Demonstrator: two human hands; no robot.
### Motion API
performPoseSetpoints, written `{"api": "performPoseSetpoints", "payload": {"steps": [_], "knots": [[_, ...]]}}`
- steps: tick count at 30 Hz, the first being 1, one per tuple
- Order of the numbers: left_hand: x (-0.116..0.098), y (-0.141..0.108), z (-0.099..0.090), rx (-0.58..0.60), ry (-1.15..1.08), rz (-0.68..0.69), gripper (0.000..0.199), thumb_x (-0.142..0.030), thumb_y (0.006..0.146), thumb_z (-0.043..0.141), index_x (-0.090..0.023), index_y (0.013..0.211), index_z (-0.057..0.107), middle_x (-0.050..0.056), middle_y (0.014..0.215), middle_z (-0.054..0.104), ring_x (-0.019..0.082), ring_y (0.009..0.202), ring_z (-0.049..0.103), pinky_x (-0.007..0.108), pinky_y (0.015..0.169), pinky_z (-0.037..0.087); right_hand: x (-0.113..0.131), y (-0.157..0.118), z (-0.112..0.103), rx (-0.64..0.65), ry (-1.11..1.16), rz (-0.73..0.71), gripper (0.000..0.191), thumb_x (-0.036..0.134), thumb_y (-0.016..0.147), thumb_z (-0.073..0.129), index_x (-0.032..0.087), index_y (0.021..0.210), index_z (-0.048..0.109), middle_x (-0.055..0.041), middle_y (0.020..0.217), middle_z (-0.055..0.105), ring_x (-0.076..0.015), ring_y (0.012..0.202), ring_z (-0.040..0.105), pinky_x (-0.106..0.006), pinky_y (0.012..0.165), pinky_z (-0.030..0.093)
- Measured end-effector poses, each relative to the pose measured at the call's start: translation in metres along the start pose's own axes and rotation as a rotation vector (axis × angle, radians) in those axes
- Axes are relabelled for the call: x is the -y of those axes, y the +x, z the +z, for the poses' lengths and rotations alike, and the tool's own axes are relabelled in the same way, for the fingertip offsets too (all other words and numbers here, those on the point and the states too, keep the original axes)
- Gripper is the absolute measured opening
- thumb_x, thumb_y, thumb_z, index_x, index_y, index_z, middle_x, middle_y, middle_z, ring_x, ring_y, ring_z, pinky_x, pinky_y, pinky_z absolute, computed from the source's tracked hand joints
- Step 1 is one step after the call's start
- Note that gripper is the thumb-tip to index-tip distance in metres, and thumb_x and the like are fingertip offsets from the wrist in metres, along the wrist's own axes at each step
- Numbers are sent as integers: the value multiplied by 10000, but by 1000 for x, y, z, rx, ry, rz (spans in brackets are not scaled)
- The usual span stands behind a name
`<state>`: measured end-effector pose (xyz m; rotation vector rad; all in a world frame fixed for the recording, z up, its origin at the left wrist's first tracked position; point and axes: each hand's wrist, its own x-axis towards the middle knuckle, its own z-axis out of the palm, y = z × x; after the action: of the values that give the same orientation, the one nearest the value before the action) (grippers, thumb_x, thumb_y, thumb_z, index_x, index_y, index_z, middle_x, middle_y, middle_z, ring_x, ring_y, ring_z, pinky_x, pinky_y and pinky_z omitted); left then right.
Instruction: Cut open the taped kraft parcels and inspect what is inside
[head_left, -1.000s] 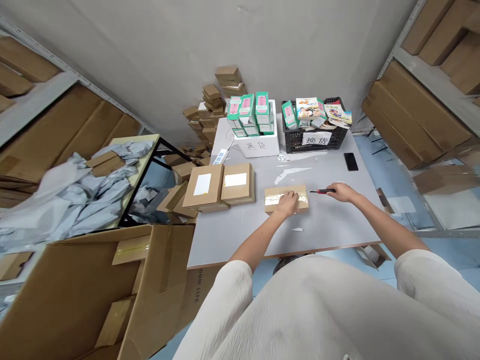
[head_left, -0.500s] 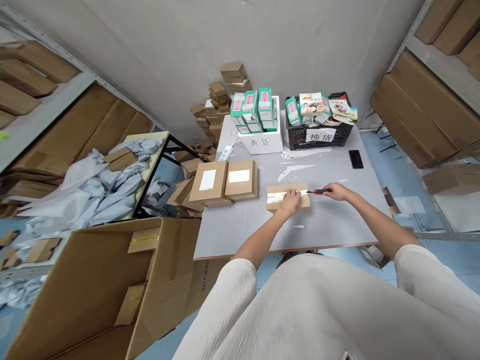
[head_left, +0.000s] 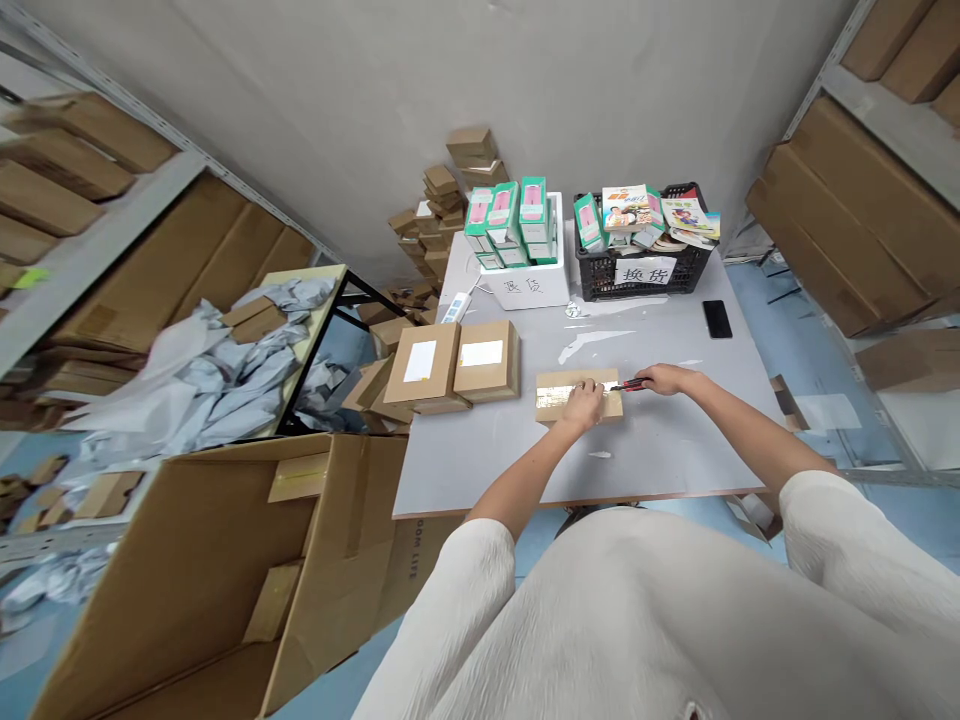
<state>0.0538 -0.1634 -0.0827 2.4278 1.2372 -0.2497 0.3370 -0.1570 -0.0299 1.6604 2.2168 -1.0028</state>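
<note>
Upper body is covered by a single top (head_left: 622, 625) of off-white, matte, soft-looking cloth. Cloth is plain and of one colour throughout, with fine creases across the front. Cut is loose, falling in broad, shallow folds. Left sleeve (head_left: 457, 610) and right sleeve (head_left: 847, 560) are of the same cloth, wide and loose, each ending in a plain hem near the elbow. Left forearm (head_left: 517, 485) and right forearm (head_left: 754, 425) are bare below the hems. Left hand (head_left: 583, 405) and right hand (head_left: 666, 380) are likewise bare. One small detail (head_left: 694, 712) on the top, at the bottom edge of the view, is too small to identify
</note>
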Motion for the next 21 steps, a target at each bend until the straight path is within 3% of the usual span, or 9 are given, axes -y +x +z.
{"api": "performPoseSetpoints", "payload": {"steps": [7, 13, 21], "knots": [[0, 0, -4, 11, -20, -5, 751, -250, 790, 941, -231, 1399, 502, 170, 1488, 535, 379, 1427, 527, 470, 1142, 463, -16, -18, 18, 128, 342, 52, 475, 589, 964, 618, 253, 1258, 781, -9, 785, 725, -180, 672, 616, -275, 643, 465], [0, -3, -4, 3, -11, 6, 738, -261, 802, 938, -233, 1398, 503, 168, 1477, 538, 384, 1417, 530, 478, 1143, 468, -19, -30, 28, 134, 421, 68, 534, 636, 969, 620, 259, 1313, 776, -11, 799, 741, -177, 680, 634, -261, 619, 472], [0, -3, -3, -16, -11, 8, 778, -253, 804, 929, -249, 1443, 485, 166, 1491, 533, 393, 1430, 532, 489, 1142, 470, -18, -32, 29, 87, 425, 78, 500, 651, 914, 741, 248, 1199, 825, -23, 756, 747, -193, 681, 633, -287, 666, 497]]}}
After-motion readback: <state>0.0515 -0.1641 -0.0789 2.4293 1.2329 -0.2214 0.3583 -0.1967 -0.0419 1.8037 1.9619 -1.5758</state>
